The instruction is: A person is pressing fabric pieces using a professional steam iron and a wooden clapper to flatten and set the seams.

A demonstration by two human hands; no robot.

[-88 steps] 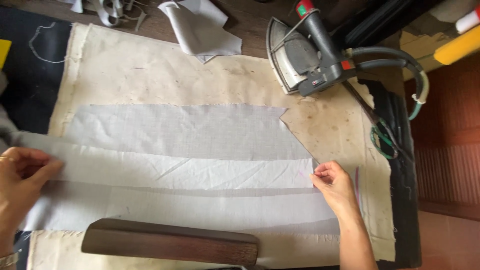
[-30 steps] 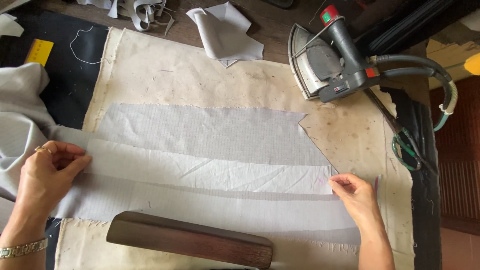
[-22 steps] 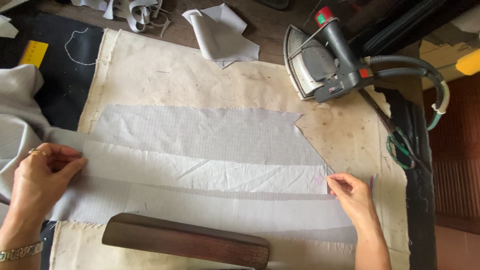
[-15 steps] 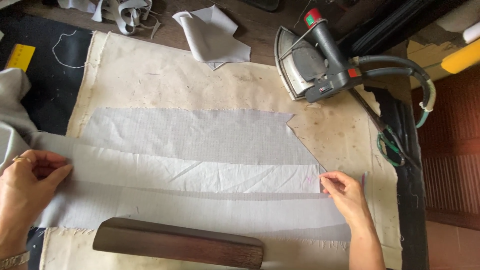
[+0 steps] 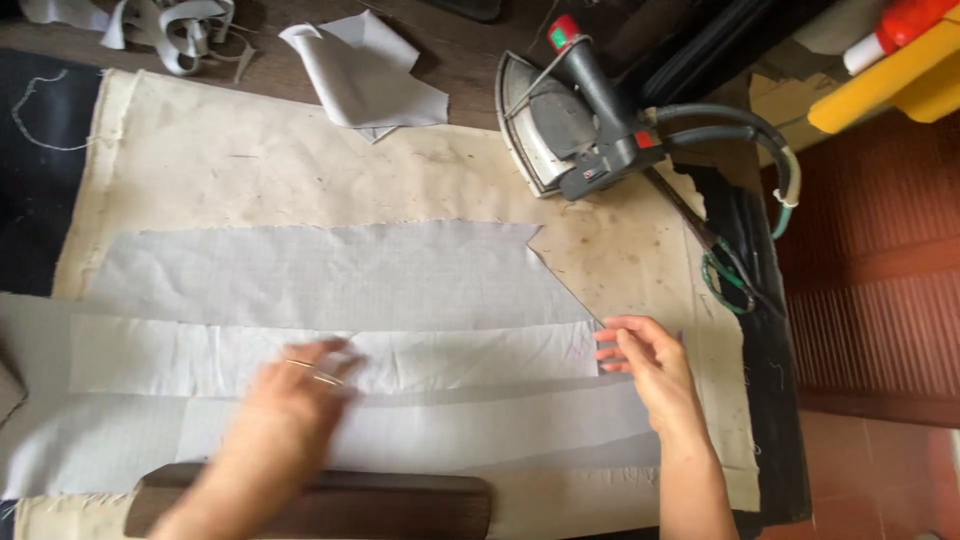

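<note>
In the head view, a long grey fabric panel (image 5: 340, 290) is seen spread flat on a stained cream pressing cloth (image 5: 250, 160) covering the table; a folded strip (image 5: 330, 360) runs along its middle. The left hand (image 5: 295, 400), motion-blurred, is laid flat with fingers spread on the fold near the panel's centre; nothing is gripped by it. The right hand (image 5: 650, 365) is rested at the panel's right end, fingertips lightly bent on the fold's edge; whether cloth is pinched cannot be told. A steam iron (image 5: 570, 125) stands beyond the panel's right corner; a dark wooden block (image 5: 400, 505) lies just below the panel; green-handled scissors (image 5: 730, 275) lie right of it.
</note>
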